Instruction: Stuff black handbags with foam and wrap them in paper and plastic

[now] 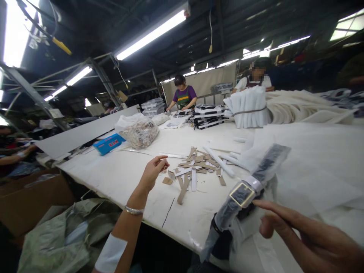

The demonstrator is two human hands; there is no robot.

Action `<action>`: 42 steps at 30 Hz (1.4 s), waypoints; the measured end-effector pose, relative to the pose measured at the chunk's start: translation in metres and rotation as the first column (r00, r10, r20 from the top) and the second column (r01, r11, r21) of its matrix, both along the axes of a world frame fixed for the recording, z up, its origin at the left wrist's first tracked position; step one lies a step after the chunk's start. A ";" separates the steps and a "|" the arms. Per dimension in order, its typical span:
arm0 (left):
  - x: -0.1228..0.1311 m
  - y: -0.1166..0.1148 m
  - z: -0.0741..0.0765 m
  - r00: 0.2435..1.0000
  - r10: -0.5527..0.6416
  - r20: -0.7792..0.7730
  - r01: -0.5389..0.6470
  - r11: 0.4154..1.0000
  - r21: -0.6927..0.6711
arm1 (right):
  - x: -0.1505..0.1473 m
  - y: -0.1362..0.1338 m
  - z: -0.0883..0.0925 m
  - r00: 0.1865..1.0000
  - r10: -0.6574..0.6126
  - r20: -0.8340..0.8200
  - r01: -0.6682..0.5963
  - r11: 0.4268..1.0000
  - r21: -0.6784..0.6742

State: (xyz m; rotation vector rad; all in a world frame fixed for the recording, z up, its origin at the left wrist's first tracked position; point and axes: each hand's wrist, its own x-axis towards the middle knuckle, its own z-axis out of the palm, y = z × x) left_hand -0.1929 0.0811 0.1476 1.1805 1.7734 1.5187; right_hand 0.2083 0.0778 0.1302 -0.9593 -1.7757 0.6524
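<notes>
A dark strap wrapped in clear plastic, with a gold rectangular buckle, lies at a slant over the near right part of the table. A pale band goes round it just above the buckle. My right hand is open beside it, index finger stretched out with its tip at the buckle's lower right edge; whether it touches cannot be made out. Over the table, my left hand has loosely bent fingers, with nothing visible in them. Nearest to it are scattered brown and white card strips and a small brown tag.
White foam rolls lie behind the strips. Further back are a blue box, a filled plastic bag, a black-and-white stack and tied white foam. Two people work across the table. Green cloth hangs at the lower left.
</notes>
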 end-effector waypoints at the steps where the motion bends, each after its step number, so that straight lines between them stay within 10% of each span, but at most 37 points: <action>1: 0.005 0.000 0.013 0.999 -0.022 0.023 0.021 1.000 0.020 | -0.008 0.001 0.008 0.999 0.040 -0.011 -0.040 0.999 0.023; 9: 0.095 -0.018 0.104 0.945 -0.325 0.034 0.320 0.942 0.103 | -0.065 0.013 0.056 0.884 0.396 -0.250 -0.414 0.910 -0.019; 15: 0.177 -0.042 0.128 0.799 -0.599 0.061 0.578 0.791 0.201 | -0.067 -0.004 0.063 0.767 0.501 -0.400 -0.553 0.833 -0.018; 20: 0.192 -0.043 0.110 0.749 -0.652 0.119 0.627 0.755 0.190 | -0.021 -0.017 0.046 0.754 0.346 -0.558 -0.559 0.783 -0.271; 26: 0.160 -0.019 0.041 0.824 -0.558 -0.100 0.544 0.827 -0.141 | 0.019 -0.015 0.009 0.966 0.169 -0.195 -0.241 0.863 -0.445; 31: 0.146 -0.007 -0.007 0.725 -0.687 -0.052 0.645 0.703 -0.299 | 0.008 -0.014 -0.018 0.984 0.156 -0.085 -0.178 0.825 -0.536; 42: 0.162 -0.004 -0.004 0.588 -0.793 0.161 0.800 0.542 -0.257 | -0.036 -0.008 -0.010 0.937 0.259 -0.235 -0.345 0.799 -0.493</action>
